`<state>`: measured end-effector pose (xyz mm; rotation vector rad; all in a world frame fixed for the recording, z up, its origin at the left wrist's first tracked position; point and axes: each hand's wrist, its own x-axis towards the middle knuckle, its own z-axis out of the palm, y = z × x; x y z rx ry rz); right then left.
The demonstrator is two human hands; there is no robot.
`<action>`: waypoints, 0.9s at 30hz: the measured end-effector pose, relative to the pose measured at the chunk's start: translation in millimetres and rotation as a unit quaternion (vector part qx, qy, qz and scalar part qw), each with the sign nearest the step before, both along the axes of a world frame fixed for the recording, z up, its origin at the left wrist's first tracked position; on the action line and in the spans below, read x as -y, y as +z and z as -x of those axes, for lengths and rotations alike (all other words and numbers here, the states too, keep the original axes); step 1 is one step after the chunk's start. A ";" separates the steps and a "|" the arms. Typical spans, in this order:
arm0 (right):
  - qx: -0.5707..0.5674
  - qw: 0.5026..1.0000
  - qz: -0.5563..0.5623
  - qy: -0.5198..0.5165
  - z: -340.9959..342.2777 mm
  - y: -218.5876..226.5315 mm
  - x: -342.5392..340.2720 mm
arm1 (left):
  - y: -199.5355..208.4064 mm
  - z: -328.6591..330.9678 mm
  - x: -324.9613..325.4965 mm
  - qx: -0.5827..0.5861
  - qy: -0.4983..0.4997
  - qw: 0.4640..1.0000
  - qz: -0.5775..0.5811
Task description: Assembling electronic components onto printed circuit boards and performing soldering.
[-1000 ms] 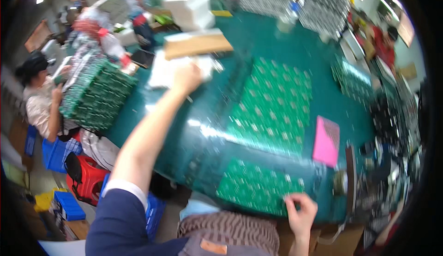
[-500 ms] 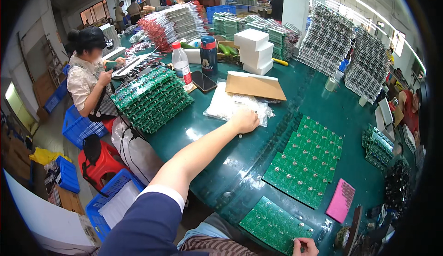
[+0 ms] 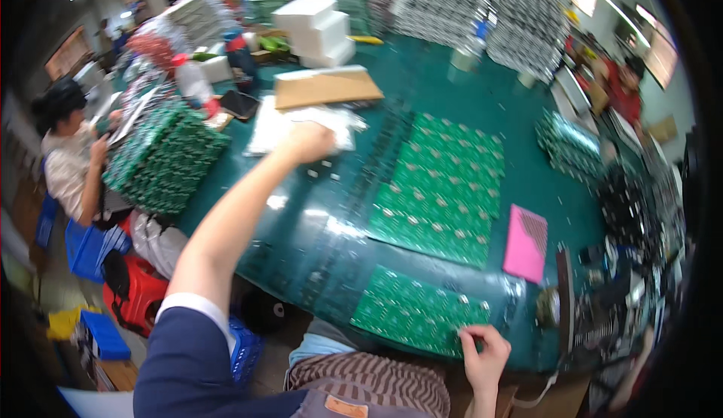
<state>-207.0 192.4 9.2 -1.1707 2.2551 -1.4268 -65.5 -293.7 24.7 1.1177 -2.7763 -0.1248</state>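
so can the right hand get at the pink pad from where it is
Probably yes: the pink pad lies beyond the right hand, slightly to its right, and only tabletop shows between them. The hand would first have to leave the right edge of the near circuit board.

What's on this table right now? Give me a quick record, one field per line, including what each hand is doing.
Left hand: reached out to a whitish plastic bag; hold unclear
Right hand: thumb and forefinger at the near green board's right end; anything pinched is too small to tell
Beyond near board: larger green board area
Right of that: pink piece
Behind bag: brown cardboard
Table: dark green
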 end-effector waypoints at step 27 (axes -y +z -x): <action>-0.031 0.994 -0.106 0.016 35.9 7.9 -5.5 | 0.7 -9.9 -173.3 -0.515 0.099 0.465 -0.713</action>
